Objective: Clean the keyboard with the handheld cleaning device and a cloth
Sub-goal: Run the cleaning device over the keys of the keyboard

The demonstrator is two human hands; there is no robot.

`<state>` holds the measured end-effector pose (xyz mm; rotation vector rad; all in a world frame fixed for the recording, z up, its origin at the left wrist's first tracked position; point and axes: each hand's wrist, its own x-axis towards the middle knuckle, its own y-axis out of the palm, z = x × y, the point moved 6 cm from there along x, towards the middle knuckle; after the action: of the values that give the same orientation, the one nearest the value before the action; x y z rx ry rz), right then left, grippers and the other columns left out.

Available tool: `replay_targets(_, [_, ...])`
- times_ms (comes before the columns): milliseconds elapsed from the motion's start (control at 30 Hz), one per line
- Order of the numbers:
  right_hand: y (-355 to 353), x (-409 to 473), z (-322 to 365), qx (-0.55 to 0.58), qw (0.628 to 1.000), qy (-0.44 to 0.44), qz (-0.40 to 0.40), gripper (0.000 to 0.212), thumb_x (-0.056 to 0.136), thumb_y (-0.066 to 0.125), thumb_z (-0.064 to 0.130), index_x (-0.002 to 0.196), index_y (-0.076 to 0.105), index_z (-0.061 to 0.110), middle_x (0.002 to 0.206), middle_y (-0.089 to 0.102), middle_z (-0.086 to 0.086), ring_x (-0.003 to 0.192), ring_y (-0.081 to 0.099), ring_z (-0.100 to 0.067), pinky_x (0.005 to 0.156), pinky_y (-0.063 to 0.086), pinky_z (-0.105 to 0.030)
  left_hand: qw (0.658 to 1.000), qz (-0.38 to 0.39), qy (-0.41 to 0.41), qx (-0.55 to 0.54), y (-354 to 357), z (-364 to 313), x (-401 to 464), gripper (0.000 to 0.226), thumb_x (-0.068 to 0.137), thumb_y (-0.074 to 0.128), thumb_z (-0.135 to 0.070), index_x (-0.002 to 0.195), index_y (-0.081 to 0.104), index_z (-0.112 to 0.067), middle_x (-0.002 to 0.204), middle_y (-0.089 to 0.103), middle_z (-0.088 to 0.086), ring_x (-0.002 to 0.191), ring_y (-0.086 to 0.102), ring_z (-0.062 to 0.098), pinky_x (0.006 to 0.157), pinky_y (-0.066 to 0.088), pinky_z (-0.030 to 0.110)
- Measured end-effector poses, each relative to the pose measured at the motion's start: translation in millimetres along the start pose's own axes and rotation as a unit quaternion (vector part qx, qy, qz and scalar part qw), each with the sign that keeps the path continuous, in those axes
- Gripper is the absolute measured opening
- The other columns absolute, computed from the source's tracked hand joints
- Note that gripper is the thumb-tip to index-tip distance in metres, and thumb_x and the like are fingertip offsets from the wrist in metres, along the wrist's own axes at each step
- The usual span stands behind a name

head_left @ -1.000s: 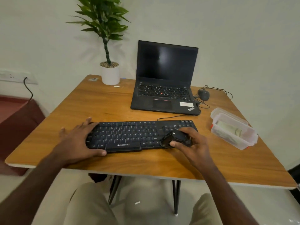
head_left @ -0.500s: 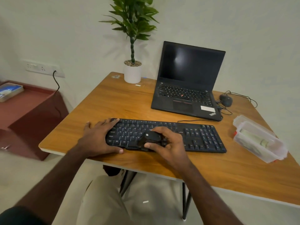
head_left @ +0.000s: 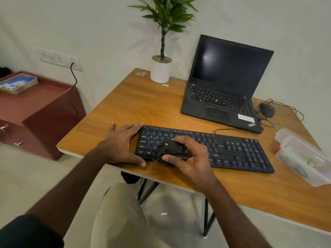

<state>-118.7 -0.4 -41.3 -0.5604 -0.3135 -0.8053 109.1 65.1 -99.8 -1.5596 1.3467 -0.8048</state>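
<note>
The fingers (head_left: 186, 143) of the right hand (head_left: 192, 158) were curled round one small black handheld cleaning device (head_left: 169, 150), thumb at its near end, holding it down on the left part of the keyboard (head_left: 232, 151). The left hand (head_left: 121, 143) lay flat with its fingers relaxed and spread along the keyboard's left edge, its thumb on the tabletop (head_left: 134, 106) at the near corner. The keyboard was one long, flat, black plastic board with rows of square keys, lying near the front edge of the wooden, grained tabletop, a thin black cable running from its back. Behind it stood one open black laptop (head_left: 225, 86) with a dark, glossy screen, and one rounded black mouse (head_left: 267, 109) with a looped wire to its right. One clear plastic box (head_left: 300, 156), rectangular, lay at the right edge. One white cylindrical pot (head_left: 160, 70), topped with pebbles, held a green leafy plant at the back. One dark red cabinet (head_left: 35, 111) stood to the left, bearing one shallow tray (head_left: 18, 83)
</note>
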Motion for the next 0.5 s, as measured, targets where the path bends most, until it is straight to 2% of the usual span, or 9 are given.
replay_targets(133, [32, 16, 1, -0.009, 1.0, 0.002, 0.012, 0.04, 0.075, 0.089, 0.024, 0.108, 0.068, 0.028, 0.101, 0.069, 0.017, 0.095, 0.068, -0.007, 0.078, 0.053, -0.018, 1.0, 0.0, -0.001, 0.001, 0, 0, 0, 0.158, 0.027, 0.043, -0.108, 0.16, 0.003, -0.032, 0.165, 0.022, -0.002, 0.151, 0.015, 0.014, 0.12, -0.017, 0.054])
replay_targets(333, [57, 34, 10, 0.004, 1.0, -0.01, 0.016, 0.04, 0.075, 0.089, 0.019, 0.11, 0.069, 0.022, 0.101, 0.067, 0.023, 0.094, 0.066, 0.001, 0.081, 0.052, -0.016, 1.0, -0.004, 0.023, 0.013, 1, 2, 3, 0.152, 0.029, 0.043, -0.108, 0.159, 0.012, -0.035, 0.165, 0.02, -0.011, 0.152, 0.01, 0.01, 0.119, -0.008, 0.063])
replay_targets(400, [60, 38, 10, 0.027, 1.0, 0.002, 0.013, 0.04, 0.076, 0.088, 0.015, 0.11, 0.068, 0.023, 0.102, 0.067, 0.022, 0.099, 0.066, 0.0, 0.084, 0.052, -0.016, 0.999, -0.007, 0.032, 0.018, 0, -1, 2, 0.148, 0.029, 0.041, -0.109, 0.157, 0.019, -0.037, 0.164, 0.022, -0.013, 0.151, 0.012, 0.011, 0.119, -0.006, 0.064])
replay_targets(500, [44, 38, 2, 0.073, 0.996, 0.037, -0.032, 0.035, 0.078, 0.086, 0.011, 0.106, 0.067, 0.02, 0.101, 0.069, 0.013, 0.097, 0.067, -0.011, 0.084, 0.056, -0.027, 0.999, -0.022, 0.022, 0.017, 0, 0, 0, 0.15, 0.032, 0.041, -0.109, 0.158, 0.013, -0.033, 0.164, 0.025, -0.006, 0.151, 0.016, 0.014, 0.121, -0.008, 0.059])
